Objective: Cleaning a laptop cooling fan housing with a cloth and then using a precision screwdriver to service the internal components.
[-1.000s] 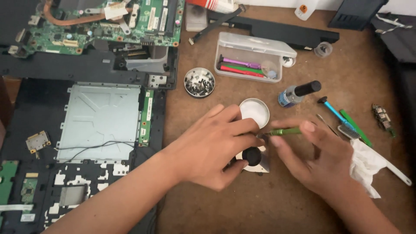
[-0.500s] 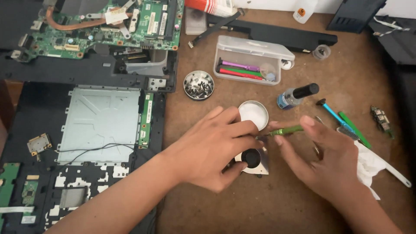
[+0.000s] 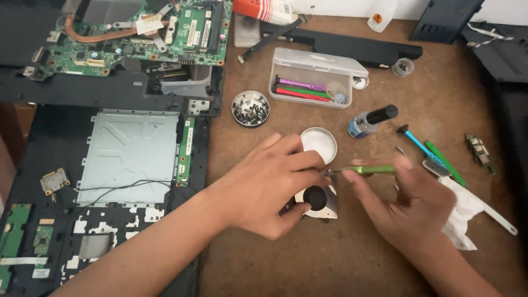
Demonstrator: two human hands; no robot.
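Near the middle of the surface [image 3: 352,258], the left hand [image 3: 264,192] presses down on a small laptop fan [image 3: 318,199], its fingers curled around the housing. The right hand [image 3: 410,206] pinches a green screwdriver [image 3: 367,170] with narrow fingers, the tip at the fan's upper edge. It seems a screw is being worked; the next move needs a steady tip.
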